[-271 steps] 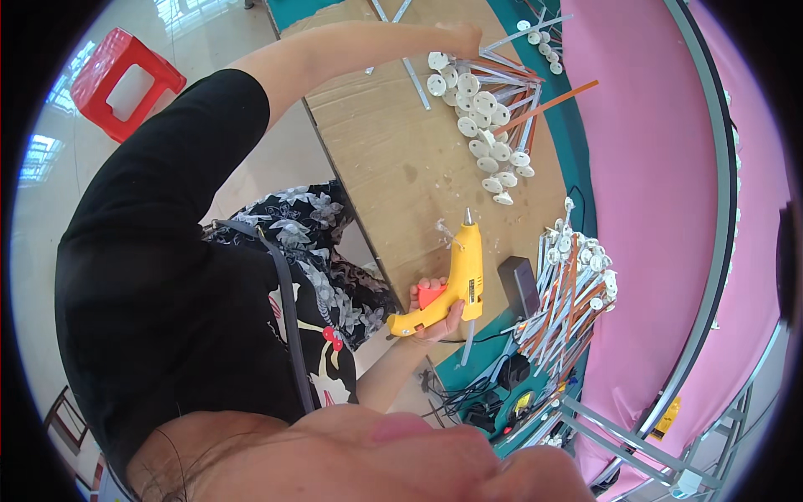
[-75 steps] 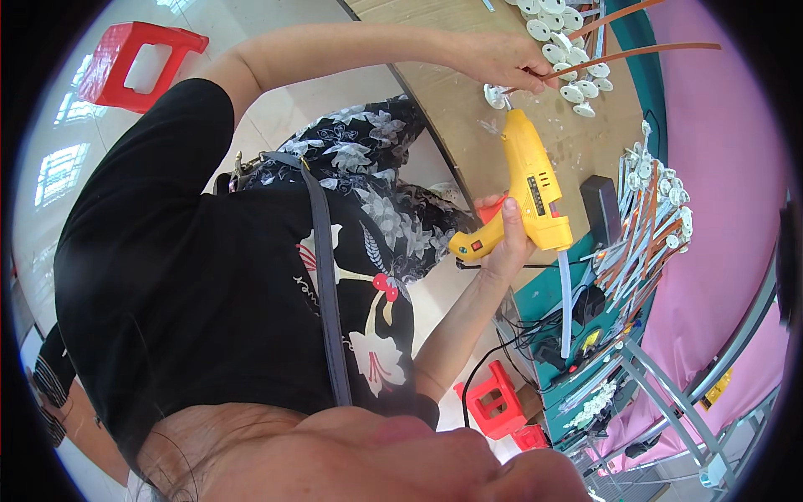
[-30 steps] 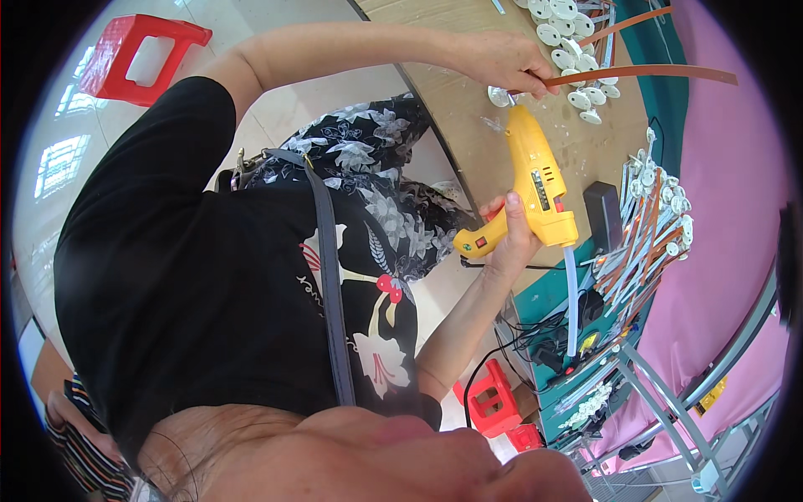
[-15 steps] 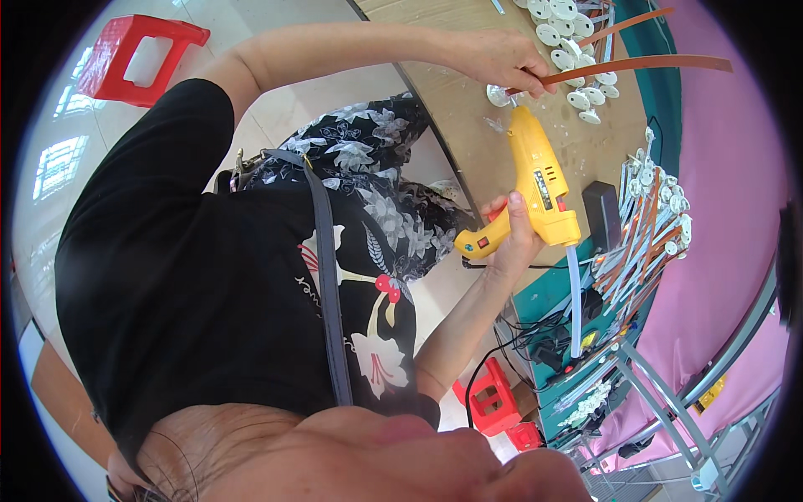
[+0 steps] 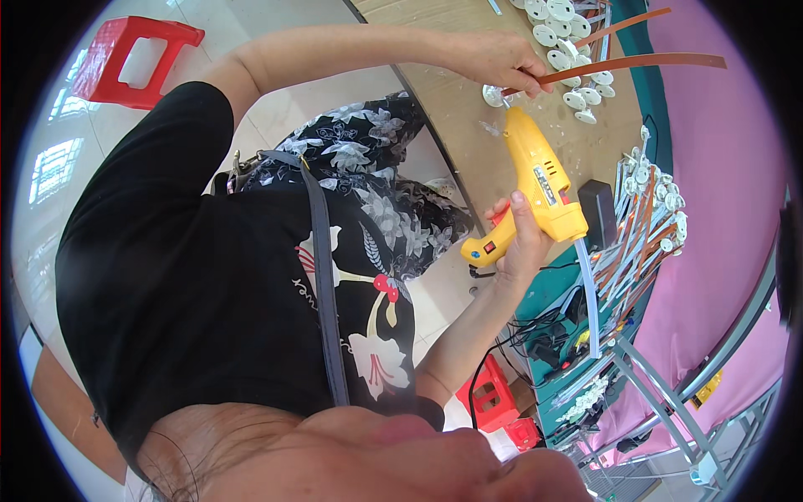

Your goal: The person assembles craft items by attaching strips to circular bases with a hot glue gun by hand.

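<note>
My left hand pinches a long brown strip near one end, and its free length reaches out to the right. Just beyond my fingertips a round white disc lies at that end of the strip; whether they are joined I cannot tell. My right hand is wrapped around the handle of a yellow glue gun, its thumb along the side. The gun's nozzle points up at the disc, very close to it. A pale glue stick sticks out of the gun's back.
Several white discs are heaped at the table's far side, a second brown strip among them. Strips with discs lie bundled beside a black box. Cables tangle on the green surface. Red stools stand on the floor.
The glue gun has tilted a little, its back end and glue stick swinging right. My left hand and the strip are almost where they were.
</note>
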Available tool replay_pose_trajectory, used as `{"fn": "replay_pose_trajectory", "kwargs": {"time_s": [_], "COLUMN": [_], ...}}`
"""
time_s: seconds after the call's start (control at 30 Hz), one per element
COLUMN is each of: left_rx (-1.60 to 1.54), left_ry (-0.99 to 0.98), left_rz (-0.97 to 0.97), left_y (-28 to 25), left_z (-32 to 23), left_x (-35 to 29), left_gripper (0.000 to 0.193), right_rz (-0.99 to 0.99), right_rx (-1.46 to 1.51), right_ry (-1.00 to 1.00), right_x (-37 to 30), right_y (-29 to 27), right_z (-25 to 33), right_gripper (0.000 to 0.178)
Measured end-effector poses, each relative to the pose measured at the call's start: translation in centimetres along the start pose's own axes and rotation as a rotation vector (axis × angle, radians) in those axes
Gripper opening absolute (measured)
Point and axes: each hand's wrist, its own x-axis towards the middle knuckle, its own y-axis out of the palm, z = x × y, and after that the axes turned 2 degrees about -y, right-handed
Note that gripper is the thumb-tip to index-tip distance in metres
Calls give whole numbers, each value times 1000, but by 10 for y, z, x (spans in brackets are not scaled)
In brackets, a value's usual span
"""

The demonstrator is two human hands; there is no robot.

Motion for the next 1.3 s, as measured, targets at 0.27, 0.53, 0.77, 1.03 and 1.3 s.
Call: {"fn": "replay_pose_trajectory", "kwargs": {"time_s": [0.27, 0.53, 0.77, 1.03, 1.3], "left_rx": [-7, 196, 365, 367, 324], "left_ry": [-47, 14, -102, 13, 73], "left_rz": [-20, 70, 208, 104, -9], "left_y": [-7, 0, 3, -12, -63], "left_z": [-11, 14, 18, 26, 5], "left_x": [-6, -12, -8, -10, -37], "left_gripper": [27, 44, 61, 55, 49], "right_rz": [39, 59, 30, 86, 225], "right_rx": [60, 410, 431, 426, 594], "right_ry": [55, 86, 124, 121, 155], "right_x": [1, -10, -6, 14, 10], "right_y": [-17, -47, -47, -38, -51], "right_z": [-12, -45, -51, -59, -75], "right_gripper": [24, 26, 27, 31, 35]}}
